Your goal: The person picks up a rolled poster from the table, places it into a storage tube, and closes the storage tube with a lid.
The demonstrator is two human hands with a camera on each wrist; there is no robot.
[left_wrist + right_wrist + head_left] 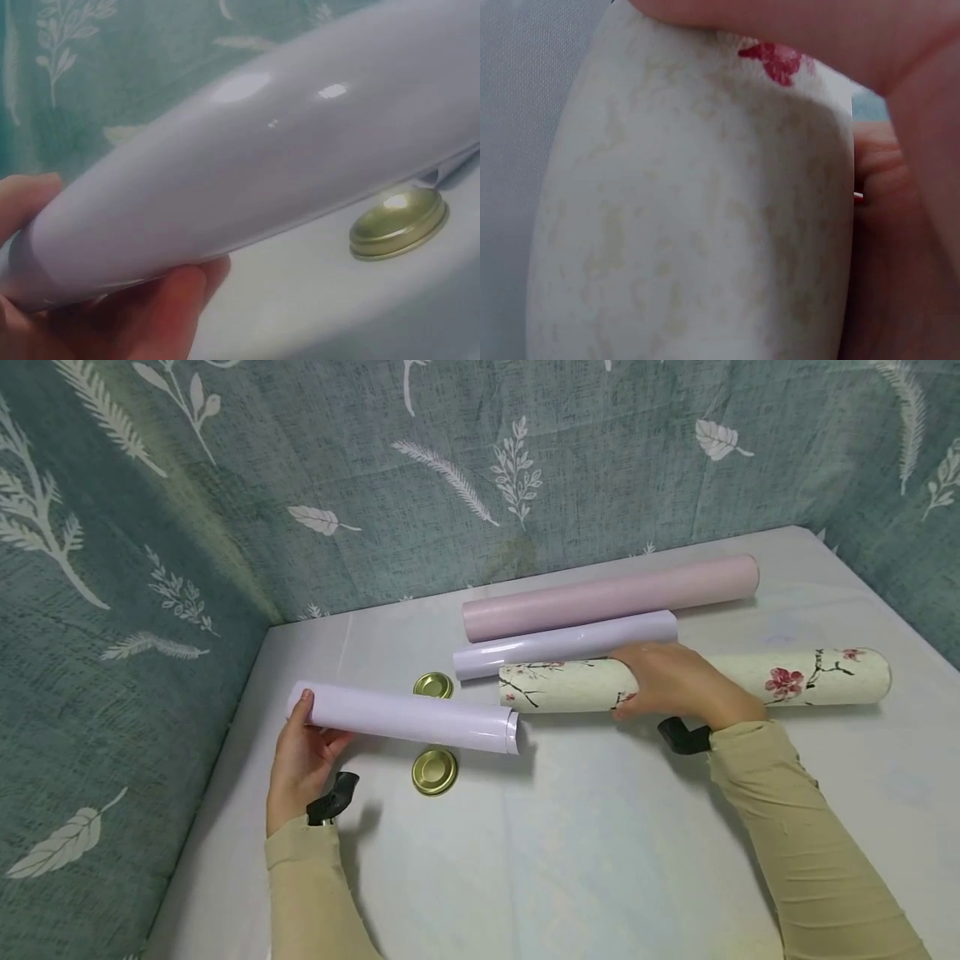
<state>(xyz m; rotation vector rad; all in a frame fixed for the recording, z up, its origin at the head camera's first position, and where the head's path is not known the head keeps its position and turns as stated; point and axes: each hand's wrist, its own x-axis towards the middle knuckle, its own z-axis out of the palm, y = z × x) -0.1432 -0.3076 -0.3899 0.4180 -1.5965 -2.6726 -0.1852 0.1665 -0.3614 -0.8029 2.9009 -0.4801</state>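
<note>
Left of the flowered roll [795, 679] gripped by the right hand [684, 683], a white roll [408, 717] is held by the left hand [302, 764], seemingly above the table [585, 852].

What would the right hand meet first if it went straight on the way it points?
Most likely the glossy white roll lying between the pink roll and the floral roll that the right hand holds. Depth is unclear; it may be touching that white roll.
</note>
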